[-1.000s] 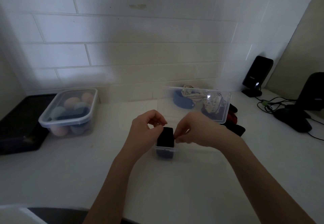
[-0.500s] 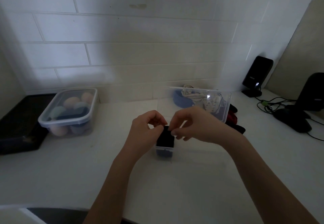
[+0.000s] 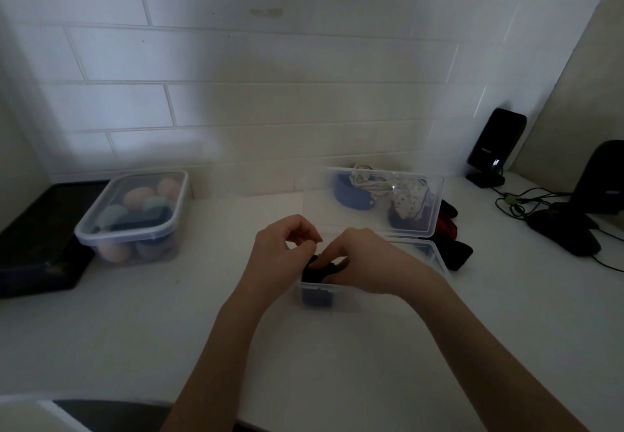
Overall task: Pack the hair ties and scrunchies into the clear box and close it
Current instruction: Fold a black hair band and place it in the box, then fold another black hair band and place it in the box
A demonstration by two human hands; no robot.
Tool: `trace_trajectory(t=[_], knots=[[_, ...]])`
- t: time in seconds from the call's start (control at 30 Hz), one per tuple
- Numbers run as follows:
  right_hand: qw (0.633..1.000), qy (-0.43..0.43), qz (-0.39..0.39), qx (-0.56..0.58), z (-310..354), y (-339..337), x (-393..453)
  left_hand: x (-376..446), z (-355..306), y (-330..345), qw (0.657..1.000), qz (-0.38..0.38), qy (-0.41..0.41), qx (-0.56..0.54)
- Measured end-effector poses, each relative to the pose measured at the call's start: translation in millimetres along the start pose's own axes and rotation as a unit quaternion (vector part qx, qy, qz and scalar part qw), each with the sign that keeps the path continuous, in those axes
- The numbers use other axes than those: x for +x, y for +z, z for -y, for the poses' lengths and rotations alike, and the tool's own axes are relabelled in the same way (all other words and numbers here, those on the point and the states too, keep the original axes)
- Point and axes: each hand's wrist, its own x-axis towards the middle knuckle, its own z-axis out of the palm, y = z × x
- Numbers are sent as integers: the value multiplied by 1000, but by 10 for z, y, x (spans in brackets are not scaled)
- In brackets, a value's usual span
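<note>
Currently right hand (image 3: pixel 358 262) presses dark hair ties (image 3: pixel 315 271) down into the clear box (image 3: pixel 435 256), fingers curled on them; left hand (image 3: pixel 280 249) hovers beside, loosely curled, holding nothing. Advice: tuck ties below the rim. Behind, upright lid (image 3: pixel 378 202); scrunchies (image 3: pixel 405 195) show through it.

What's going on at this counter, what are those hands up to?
A person is packing dark hair ties into a clear box whose lid stands open. The right hand pushes the ties down into the box's left end, while the left hand hovers beside it, fingers curled. Scrunchies still lie behind the box.
</note>
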Motion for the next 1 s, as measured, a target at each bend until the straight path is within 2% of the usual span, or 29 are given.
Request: trace_trajectory(t=[0.17, 0.47, 0.63, 0.7, 0.73, 0.8, 0.87, 0.93, 1.0], knots=[[998, -15, 14, 52, -18, -22, -6, -4, -10, 44, 999, -10, 9, 52], [1000, -10, 17, -6, 7, -121, -33, -11, 26, 38, 998, -11, 14, 65], [998, -7, -16, 57, 5, -316, -121, -23, -10, 3, 997, -50, 35, 39], [990, 12, -37, 132, -34, -530, -243, -18, -30, -24, 996, -84, 32, 9], [982, 24, -63, 177, -76, -659, -327, -14, -35, -34, 995, -100, 30, -2], [958, 47, -164, 231, -212, -914, -514, -5, -35, -44, 992, -122, 28, -18], [925, 79, -289, 234, -428, -1066, -630, 3, -48, -37, 991, -126, 24, -22], [888, 121, -382, 226, -692, -1075, -618, 7, -67, -14, 993, -114, 27, -17], [880, 184, -388, 202, -963, -997, -537, 7, -68, 11, 995, -99, 30, -11]])
